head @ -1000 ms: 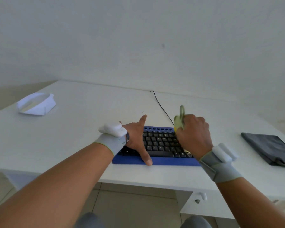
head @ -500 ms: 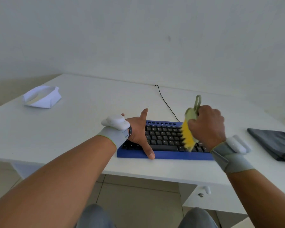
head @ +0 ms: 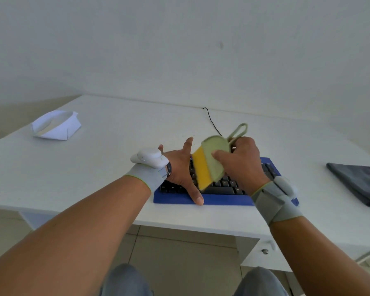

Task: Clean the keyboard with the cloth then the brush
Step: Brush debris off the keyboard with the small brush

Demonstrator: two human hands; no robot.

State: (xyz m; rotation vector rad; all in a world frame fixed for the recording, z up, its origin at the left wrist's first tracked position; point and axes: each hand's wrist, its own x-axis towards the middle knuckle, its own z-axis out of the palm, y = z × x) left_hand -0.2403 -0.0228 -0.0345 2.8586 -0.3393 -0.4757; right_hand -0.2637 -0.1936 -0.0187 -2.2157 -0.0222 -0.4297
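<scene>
A blue keyboard with black keys lies near the front edge of the white desk. My left hand rests flat on its left part, fingers spread, thumb on the blue front border. My right hand grips a pale green brush with yellow bristles, its loop handle sticking up behind the fingers. The bristles point down over the middle keys, next to my left thumb. A dark grey cloth lies folded on the desk at the far right.
A white folded paper tray sits at the desk's back left. The keyboard's black cable runs to the back wall. A drawer with a knob is below the desk on the right. My knees show at the bottom.
My right hand has carried the brush leftward from the keyboard's right part to its middle and turned the bristles' broad yellow face toward me. My left hand stayed on the keyboard.
</scene>
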